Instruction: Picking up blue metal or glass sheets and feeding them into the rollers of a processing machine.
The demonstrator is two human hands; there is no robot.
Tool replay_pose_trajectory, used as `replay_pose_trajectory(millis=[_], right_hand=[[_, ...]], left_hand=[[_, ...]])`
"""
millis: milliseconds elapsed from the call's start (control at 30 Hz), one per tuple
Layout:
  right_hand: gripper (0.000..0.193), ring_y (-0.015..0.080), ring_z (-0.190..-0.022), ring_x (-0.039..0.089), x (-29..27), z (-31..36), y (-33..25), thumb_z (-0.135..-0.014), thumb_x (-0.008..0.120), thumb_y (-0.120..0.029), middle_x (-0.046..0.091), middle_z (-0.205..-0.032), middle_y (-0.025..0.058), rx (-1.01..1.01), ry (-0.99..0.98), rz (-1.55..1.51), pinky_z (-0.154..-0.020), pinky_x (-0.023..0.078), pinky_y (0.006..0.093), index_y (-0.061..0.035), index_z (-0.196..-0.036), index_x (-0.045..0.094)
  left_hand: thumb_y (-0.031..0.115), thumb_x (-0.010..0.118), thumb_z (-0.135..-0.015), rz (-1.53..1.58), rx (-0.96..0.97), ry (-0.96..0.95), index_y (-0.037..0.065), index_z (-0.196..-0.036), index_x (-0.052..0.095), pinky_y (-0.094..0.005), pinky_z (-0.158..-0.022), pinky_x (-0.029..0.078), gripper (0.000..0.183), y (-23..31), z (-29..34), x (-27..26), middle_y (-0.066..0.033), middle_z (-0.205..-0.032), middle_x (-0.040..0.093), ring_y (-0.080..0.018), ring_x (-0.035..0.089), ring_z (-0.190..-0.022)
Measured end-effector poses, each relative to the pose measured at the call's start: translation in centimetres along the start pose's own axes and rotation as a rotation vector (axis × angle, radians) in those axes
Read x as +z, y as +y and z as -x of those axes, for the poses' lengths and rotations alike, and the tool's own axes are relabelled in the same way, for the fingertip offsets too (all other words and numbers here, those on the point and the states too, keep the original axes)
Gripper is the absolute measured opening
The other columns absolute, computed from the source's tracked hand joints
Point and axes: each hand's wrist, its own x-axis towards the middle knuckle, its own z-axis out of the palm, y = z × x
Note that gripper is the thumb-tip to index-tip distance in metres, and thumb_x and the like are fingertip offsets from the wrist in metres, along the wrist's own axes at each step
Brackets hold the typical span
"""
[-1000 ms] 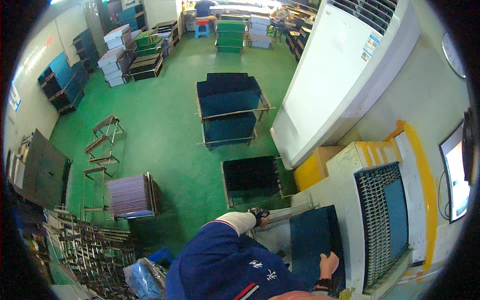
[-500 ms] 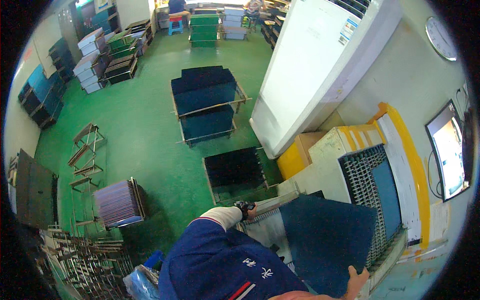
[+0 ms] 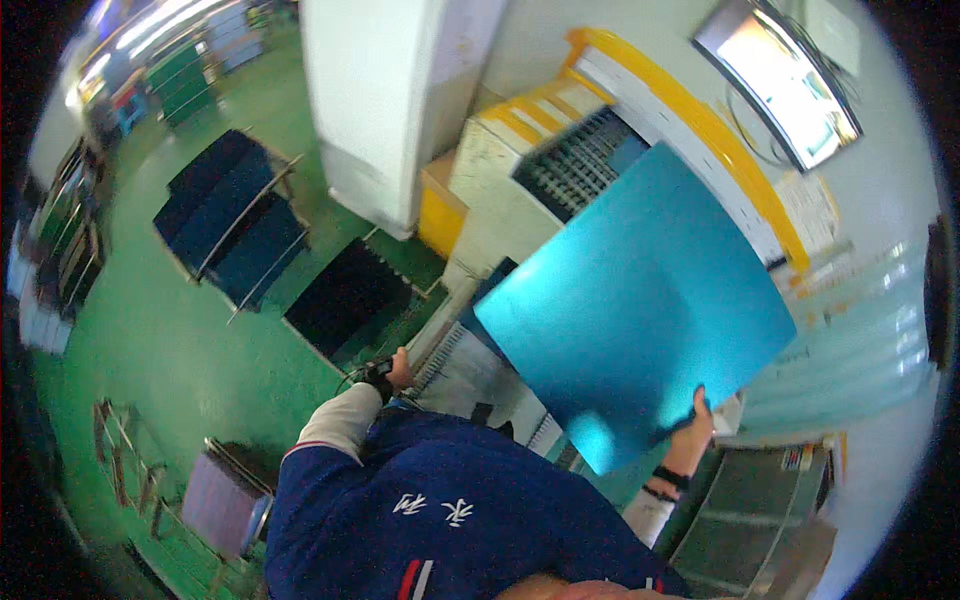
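Observation:
My right hand (image 3: 692, 430) grips the lower right edge of a large, shiny teal sheet (image 3: 640, 300), its thumb lying over the face. The sheet is tilted and lit brightly at two corners. Beneath and left of it lies a machine bed with a comb-like slotted rail (image 3: 440, 358). At that rail's near end is my left hand (image 3: 400, 370), a dark strap round its wrist; its fingers are mostly hidden. Behind the sheet, a machine opening with rows of rollers (image 3: 585, 165) is partly covered.
A rack of dark panels (image 3: 355, 300) stands on the green floor left of the machine, with another stack (image 3: 235, 205) beyond. A tall white cabinet (image 3: 385, 100) rises behind. A screen (image 3: 785, 80) hangs on the wall. At lower right is a grey slatted panel (image 3: 745, 510).
My view has swung to the right. The sheet, dark before, has been raised and tilted by my right hand and now shows bright teal. My left hand stays at the rail.

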Motion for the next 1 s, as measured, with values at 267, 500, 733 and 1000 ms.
replay_pose_trajectory(millis=[267, 500, 733, 1000], right_hand=[[0.029, 0.0255, -0.091, 0.065, 2.6, -5.5, 6.7, -0.098, 0.062, -0.029, 0.068, -0.104, 0.01, 0.046, -0.113, -0.418, -0.079, 0.053, 0.0435, -0.002, -0.106, 0.064], [0.015, 0.0248, -0.09, 0.065, 6.7, -6.9, 7.5, -0.092, 0.069, -0.018, 0.068, -0.097, 0.0079, 0.291, 0.021, -0.896, -0.08, 0.052, 0.0439, -0.0059, -0.099, 0.065], [0.018, 0.0276, -0.097, 0.06, 9.5, -7.4, 9.4, -0.094, 0.066, -0.016, 0.064, -0.108, 0.0105, 0.44, -0.02, -0.877, -0.088, 0.051, 0.0452, -0.0072, -0.108, 0.06], [0.026, 0.0324, -0.094, 0.062, 13.5, -6.5, 10.2, -0.092, 0.07, -0.019, 0.063, -0.101, 0.0167, 0.716, -0.207, -0.844, -0.084, 0.056, 0.0433, -0.0037, -0.107, 0.055]], left_hand=[[0.033, 0.097, -0.053, -0.447, 0.072, -0.004, 0.003, -0.118, 0.037, -0.046, -0.082, 0.056, 0.094, 5.7, 6.5, -6.4, -0.0228, -0.107, 0.064, -0.0338, 0.066, -0.099], [0.033, 0.097, -0.053, -0.437, 0.017, -0.137, 0.002, -0.115, 0.04, -0.0481, -0.081, 0.055, 0.09, 8.4, 8.8, -8.4, -0.0246, -0.105, 0.065, -0.0385, 0.066, -0.1], [0.033, 0.089, -0.064, -0.522, 0.12, -0.101, 0.005, -0.112, 0.046, -0.0497, -0.074, 0.056, 0.07, 7.5, 7.9, -9.1, -0.0173, -0.089, 0.067, -0.0387, 0.068, -0.088], [0.041, 0.094, -0.054, -0.437, 0.26, -0.196, -0.003, -0.115, 0.042, -0.0467, -0.085, 0.054, 0.091, 1.7, 4.1, -8.2, -0.0264, -0.107, 0.065, -0.0436, 0.065, -0.102]])
